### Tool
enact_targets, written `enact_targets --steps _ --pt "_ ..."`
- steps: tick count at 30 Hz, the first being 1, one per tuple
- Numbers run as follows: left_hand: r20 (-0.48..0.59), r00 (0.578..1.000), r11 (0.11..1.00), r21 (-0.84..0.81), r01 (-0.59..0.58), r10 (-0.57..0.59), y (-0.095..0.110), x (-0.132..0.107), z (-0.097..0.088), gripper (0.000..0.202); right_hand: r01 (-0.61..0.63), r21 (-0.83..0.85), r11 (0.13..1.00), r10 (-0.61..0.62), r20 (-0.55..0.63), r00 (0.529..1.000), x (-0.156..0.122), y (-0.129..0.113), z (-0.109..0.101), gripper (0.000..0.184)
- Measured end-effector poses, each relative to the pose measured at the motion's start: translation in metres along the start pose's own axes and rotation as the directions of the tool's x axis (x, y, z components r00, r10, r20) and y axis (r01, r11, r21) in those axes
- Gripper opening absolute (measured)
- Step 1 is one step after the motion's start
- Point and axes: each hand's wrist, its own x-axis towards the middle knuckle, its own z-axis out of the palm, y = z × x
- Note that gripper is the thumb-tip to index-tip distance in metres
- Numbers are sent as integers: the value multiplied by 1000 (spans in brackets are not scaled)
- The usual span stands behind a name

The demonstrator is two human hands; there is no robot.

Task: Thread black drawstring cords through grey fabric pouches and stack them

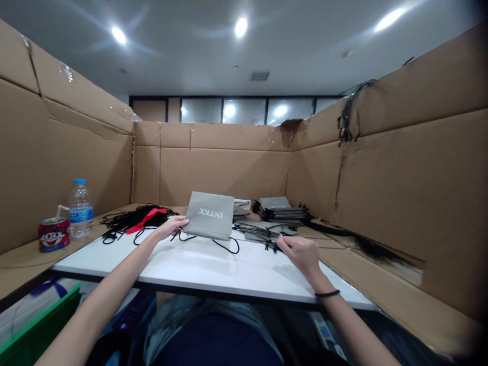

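My left hand is closed on the left edge of a flat grey drawstring pouch, holding it up over the white tabletop. The white INTEX lettering reads upside down, and black cords hang in loops from the pouch's lower edge. On the right, my right hand is curled with its fingers pressed together, and what they hold, if anything, is hidden. Just behind that hand lies a loose pile of grey pouches with black cords. A taller, neater stack of grey pouches stands farther back.
Black cords with a red strip lie back left. A water bottle and a red can with a straw stand on the far left. Cardboard walls enclose the table, with more cords hanging over the right one.
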Motion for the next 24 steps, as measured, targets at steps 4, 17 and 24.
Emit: enact_targets --steps 4,17,24 --pt "33 999 999 1 32 -32 2 -2 2 39 8 4 1000 -8 -13 1000 1 1 -1 49" --pt "31 1000 1000 7 -2 2 4 0 2 49 88 -34 996 -89 -40 995 7 13 -10 50" --pt "1 999 998 58 -33 33 1 -1 -3 44 58 -25 998 -58 -15 998 14 18 -24 51"
